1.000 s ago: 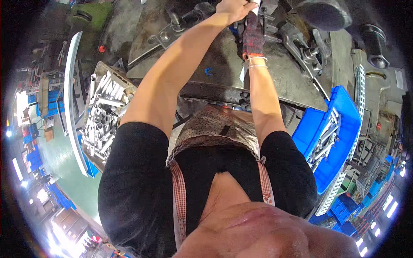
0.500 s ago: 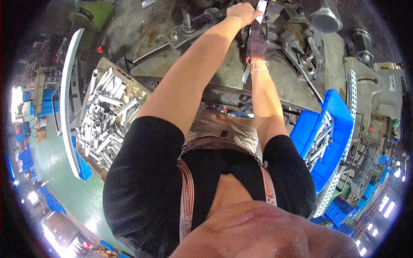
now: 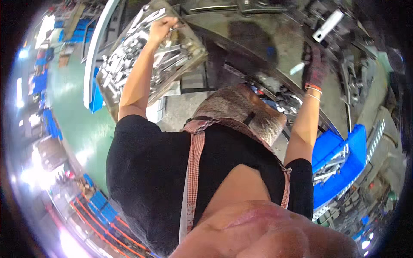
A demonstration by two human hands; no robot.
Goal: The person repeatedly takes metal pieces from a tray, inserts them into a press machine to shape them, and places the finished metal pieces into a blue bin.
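Observation:
My bare left hand is over the far part of a worn tray heaped with silvery metal pieces. Its fingers look curled together, and whatever they may grip is too blurred to make out. On the right, my right hand wears a dark red-and-black glove and is low over the machine bed. Blur and the dark glove hide how its fingers are set. Just beyond it, a flat bright metal bar lies on a dark fixture. A short pale strip shows beside the glove.
A blue bin with long metal pieces stands at my right, below the bed's edge. Dark metal clamps sit right of the glove. A long pale rail rises left of the tray. Green floor shows further left.
My left hand has left the fixture and swung left to the tray. My gloved right hand has drawn back from the bright bar, which stays on the fixture. The view has turned left.

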